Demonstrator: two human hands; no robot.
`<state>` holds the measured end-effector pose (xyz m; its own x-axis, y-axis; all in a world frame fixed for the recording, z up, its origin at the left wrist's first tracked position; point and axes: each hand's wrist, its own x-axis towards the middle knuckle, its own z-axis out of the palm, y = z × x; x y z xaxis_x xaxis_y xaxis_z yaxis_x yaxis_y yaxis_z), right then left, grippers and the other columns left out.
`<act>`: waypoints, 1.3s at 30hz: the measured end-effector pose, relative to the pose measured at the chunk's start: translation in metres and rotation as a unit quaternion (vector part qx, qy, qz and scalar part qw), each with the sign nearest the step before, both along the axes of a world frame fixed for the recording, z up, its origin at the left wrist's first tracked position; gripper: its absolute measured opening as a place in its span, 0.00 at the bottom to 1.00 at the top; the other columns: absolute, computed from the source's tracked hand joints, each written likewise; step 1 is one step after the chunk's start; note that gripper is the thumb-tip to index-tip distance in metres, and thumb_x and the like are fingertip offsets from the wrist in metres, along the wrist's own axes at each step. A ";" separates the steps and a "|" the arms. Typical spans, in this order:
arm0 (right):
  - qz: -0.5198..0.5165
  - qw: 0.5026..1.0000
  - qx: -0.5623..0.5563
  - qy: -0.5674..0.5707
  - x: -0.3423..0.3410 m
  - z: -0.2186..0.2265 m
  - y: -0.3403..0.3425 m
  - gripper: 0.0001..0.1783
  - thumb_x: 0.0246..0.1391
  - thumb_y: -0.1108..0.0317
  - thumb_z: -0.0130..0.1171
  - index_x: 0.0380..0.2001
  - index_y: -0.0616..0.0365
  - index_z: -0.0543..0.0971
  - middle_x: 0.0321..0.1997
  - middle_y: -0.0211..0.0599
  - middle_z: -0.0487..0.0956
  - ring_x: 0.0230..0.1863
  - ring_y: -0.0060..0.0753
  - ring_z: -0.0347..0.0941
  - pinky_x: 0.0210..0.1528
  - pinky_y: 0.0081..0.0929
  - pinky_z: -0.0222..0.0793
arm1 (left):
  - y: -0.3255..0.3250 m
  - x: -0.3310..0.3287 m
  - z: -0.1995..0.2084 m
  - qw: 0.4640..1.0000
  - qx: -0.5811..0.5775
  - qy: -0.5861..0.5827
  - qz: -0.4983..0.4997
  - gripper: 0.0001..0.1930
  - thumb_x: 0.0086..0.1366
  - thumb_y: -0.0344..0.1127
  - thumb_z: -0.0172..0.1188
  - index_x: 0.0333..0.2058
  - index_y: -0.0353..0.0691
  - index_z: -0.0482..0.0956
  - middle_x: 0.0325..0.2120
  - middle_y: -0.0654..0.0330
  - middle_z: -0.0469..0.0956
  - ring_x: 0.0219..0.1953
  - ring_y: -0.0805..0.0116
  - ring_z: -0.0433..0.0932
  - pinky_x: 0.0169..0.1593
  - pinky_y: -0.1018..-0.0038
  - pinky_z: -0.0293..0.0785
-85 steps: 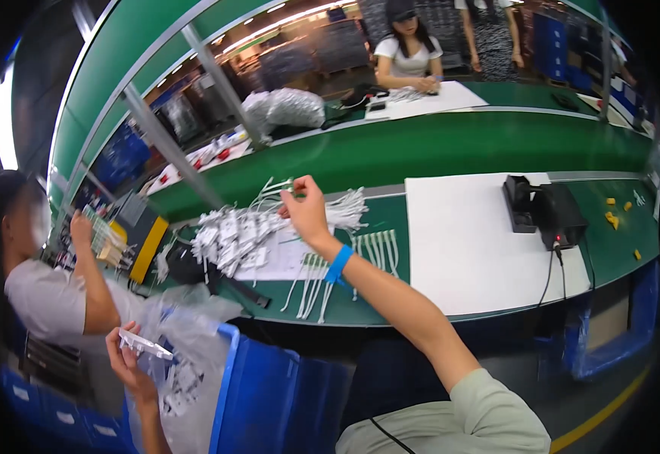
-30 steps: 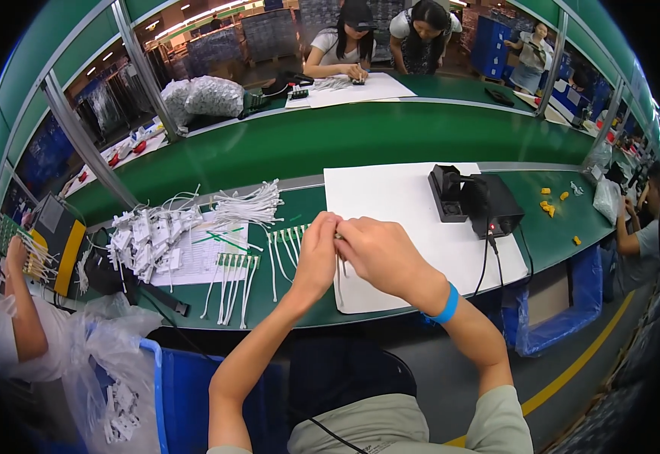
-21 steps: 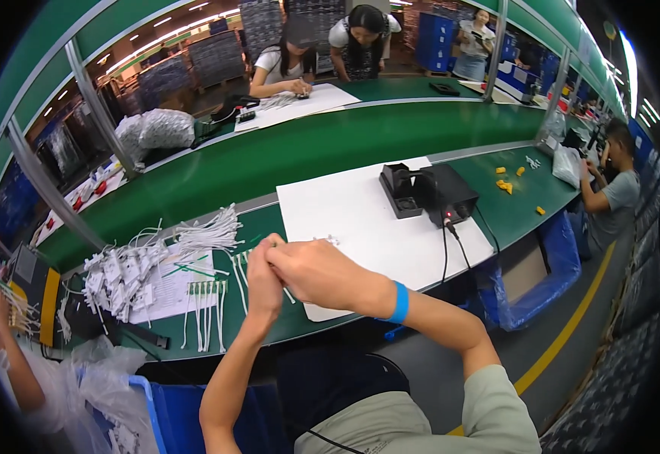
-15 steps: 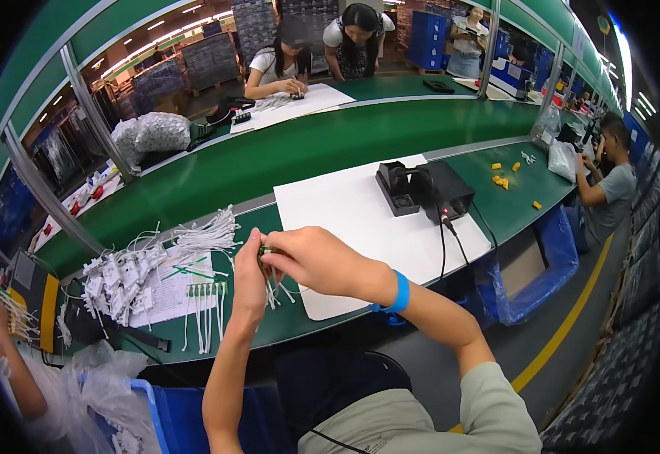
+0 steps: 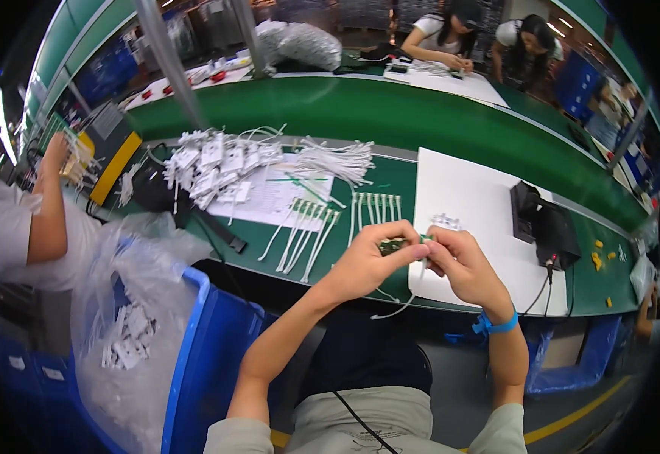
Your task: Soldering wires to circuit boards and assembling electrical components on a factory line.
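Both hands are near the middle of the green worktop (image 5: 400, 172), close to its near edge. The left hand (image 5: 372, 261) pinches a small green circuit board (image 5: 393, 246) between thumb and fingers. The right hand (image 5: 462, 265), which has a blue band (image 5: 501, 324) on its wrist, is just beside it, and its fingertips are closed at the right end of this board. A thin white cable (image 5: 418, 281) hangs down from there. The fingers hide a part of the board, so I cannot tell its full shape.

Behind the hands, a large white flat sheet (image 5: 459, 181) lies on the worktop, and small white parts (image 5: 445, 222) are on it. On its right side stands a black box-shaped device (image 5: 558, 236). To the left of the sheet lies a row of white cables with green ends (image 5: 378, 203); another similar row (image 5: 303, 231) lies farther left, partly on a printed paper (image 5: 258, 206). Far left there is a heap of white plastic pieces (image 5: 213, 163).
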<state>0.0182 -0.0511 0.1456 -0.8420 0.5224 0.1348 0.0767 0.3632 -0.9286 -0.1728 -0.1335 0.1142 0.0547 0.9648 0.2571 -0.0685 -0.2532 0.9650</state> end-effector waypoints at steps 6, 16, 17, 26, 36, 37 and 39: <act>0.007 1.000 -0.028 0.011 -0.001 0.000 -0.009 0.19 0.74 0.63 0.48 0.29 0.64 0.73 0.20 0.28 0.67 0.24 0.17 0.61 0.28 0.21 0.60 | -0.013 -0.002 -0.005 1.000 0.004 0.003 -0.018 0.09 0.71 0.35 0.63 0.34 0.35 0.77 0.26 0.67 0.75 0.32 0.80 0.74 0.36 0.79 0.69; -0.203 0.962 -0.001 0.182 0.018 -0.022 0.036 0.17 0.68 0.66 0.52 0.28 0.66 0.80 0.24 0.36 0.79 0.27 0.25 0.76 0.34 0.24 0.72 | -0.008 -0.050 -0.026 0.935 -0.098 -0.337 -0.049 0.30 0.71 0.43 0.44 0.61 0.23 0.67 0.33 0.66 0.62 0.30 0.75 0.60 0.35 0.77 0.59; -0.196 0.969 -0.035 0.149 0.028 -0.019 0.045 0.18 0.68 0.65 0.53 0.26 0.65 0.79 0.23 0.34 0.77 0.25 0.24 0.75 0.32 0.23 0.71 | -0.010 -0.055 -0.026 0.946 -0.098 -0.309 -0.031 0.29 0.71 0.41 0.46 0.63 0.23 0.65 0.34 0.66 0.63 0.32 0.75 0.61 0.37 0.76 0.61; -0.081 0.993 -0.033 -0.080 0.000 -0.049 0.099 0.23 0.68 0.58 0.58 0.20 0.60 0.76 0.16 0.25 0.71 0.21 0.17 0.64 0.25 0.20 0.60 | -0.003 -0.051 -0.027 0.958 -0.073 -0.227 0.160 0.15 0.74 0.31 0.58 0.53 0.26 0.79 0.39 0.61 0.81 0.38 0.74 0.81 0.47 0.73 0.80; -0.054 0.998 -0.014 0.030 -0.066 -0.044 0.069 0.16 0.67 0.59 0.59 0.31 0.61 0.79 0.22 0.24 0.75 0.24 0.15 0.63 0.28 0.22 0.61 | 0.013 -0.045 -0.049 0.952 0.010 -0.176 0.248 0.04 0.66 0.25 0.67 0.36 0.29 0.83 0.33 0.58 0.84 0.33 0.73 0.83 0.39 0.76 0.81; -0.030 0.999 0.009 0.026 -0.067 -0.039 0.055 0.14 0.67 0.60 0.59 0.33 0.61 0.78 0.22 0.25 0.75 0.24 0.15 0.63 0.28 0.22 0.60 | 0.014 -0.042 -0.050 0.954 0.012 -0.186 0.234 0.04 0.66 0.24 0.67 0.37 0.29 0.83 0.33 0.58 0.84 0.32 0.74 0.82 0.39 0.76 0.80; 0.023 0.995 0.074 0.059 -0.072 -0.031 0.037 0.12 0.67 0.64 0.59 0.33 0.62 0.77 0.23 0.30 0.76 0.22 0.18 0.63 0.26 0.24 0.59 | 0.015 -0.038 -0.050 0.957 0.031 -0.204 0.205 0.05 0.67 0.25 0.65 0.40 0.29 0.83 0.34 0.58 0.84 0.31 0.74 0.81 0.39 0.77 0.78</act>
